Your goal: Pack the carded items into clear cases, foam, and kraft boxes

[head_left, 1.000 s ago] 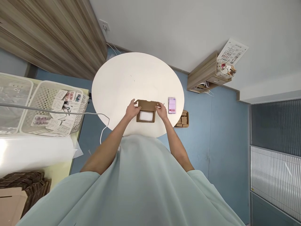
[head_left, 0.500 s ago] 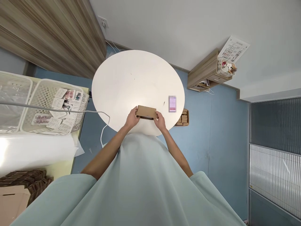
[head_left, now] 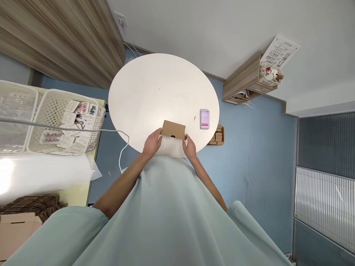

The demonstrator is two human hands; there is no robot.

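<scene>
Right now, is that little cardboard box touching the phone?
Apart: the head view plainly shows a strip of white tabletop between the cardboard box and the phone.

To your left, a white perforated basket (head_left: 52,112) holds carded packs (head_left: 68,118), some showing pink pieces, next to a stretch of glossy white film (head_left: 47,173). A pale cable (head_left: 55,126) crosses above the basket. Ahead of you, a smartphone (head_left: 204,119) with a lilac screen lies toward the right of a round white table (head_left: 138,92). Farther right, a wood-grain cabinet (head_left: 241,75) carries a small filled basket (head_left: 264,78) near a printed sheet (head_left: 280,51) against the wall (head_left: 194,33). Blue flooring (head_left: 235,159) spreads below.
</scene>
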